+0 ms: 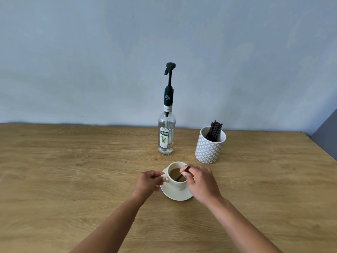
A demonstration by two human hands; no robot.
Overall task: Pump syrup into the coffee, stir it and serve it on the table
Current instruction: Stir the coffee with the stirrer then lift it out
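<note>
Wall (91,61) first: pale blue-grey, matte, filling my upper view. Below it the wooden table (63,170), light oak grain, runs the full width. Next in size, the syrup bottle (166,137) stands upright near the back edge, centre; clear glass, green-and-white label with a lime picture, dark green collar and a tall black pump (170,69) with its spout turned left. Right of the bottle and apart from it I see a white holder (209,148) with a grey diamond pattern, holding a bundle of dark stirrers (215,129) leaning right. Nearer to me, in front of the bottle, the white saucer (177,195) lies flat on the table with the white cup (177,182) sitting on it, handle to the left. Coffee (174,172) in the cup is milky light brown, level somewhat below the rim. My left hand (148,182) has thumb and forefinger pinched on the handle, other fingers curled under. My right hand (200,181) hovers over the cup's right rim, fingertips pressed together, pinching a dark stirrer (182,175); it slants down-left, lower end dipped in the coffee.
</note>
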